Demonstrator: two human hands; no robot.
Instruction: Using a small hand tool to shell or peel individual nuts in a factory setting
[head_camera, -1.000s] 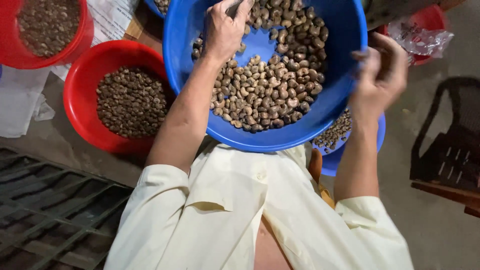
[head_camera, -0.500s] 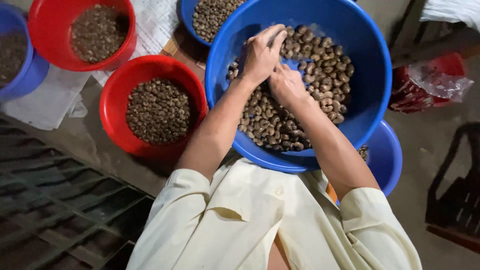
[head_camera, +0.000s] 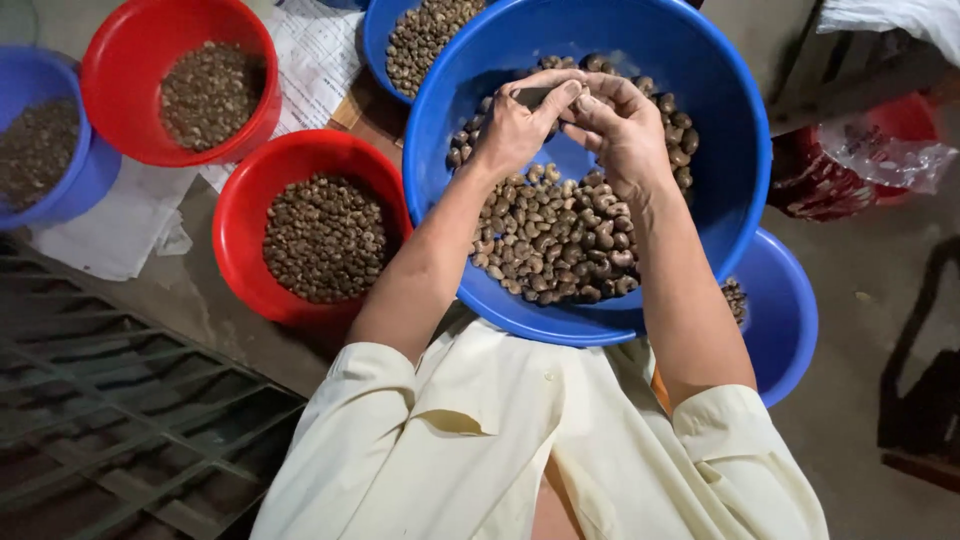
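over the big blue basin (head_camera: 735, 150), a person's left hand (head_camera: 510, 130) and right hand (head_camera: 625, 125) meet, fingertips touching. the left fingers (head_camera: 560, 95) are pressed together in a pinch on a single dark nut (head_camera: 533, 96), thumb beneath and forefinger on top. the right fingers (head_camera: 600, 100) are curled and pressed against the same nut from the other side, so both hands grip it between them. directly below the fingers lies the heap of brown nuts (head_camera: 560, 235), piled on the near side of the basin; a thinner band of them runs just beyond the fingers along the far wall. both forearms reach up from cream shirt sleeves (head_camera: 520, 440) at the bottom of the view.

to the left of the fingers, just beside the basin, stands a red bowl (head_camera: 245, 215) holding smaller, paler kernels. further left and beyond it sits a second red bowl (head_camera: 110, 60), also part filled, and at the far left edge a small blue bowl (head_camera: 70, 185) with more. beyond the fingers, another blue bowl (head_camera: 385, 35) of nuts shows behind the basin's rim. below and to the right of the fingers, a further blue bowl (head_camera: 790, 320) sits partly under the basin. white paper (head_camera: 320, 50) lies under the bowls, and a crumpled clear plastic bag (head_camera: 885, 155) rests off to the right.
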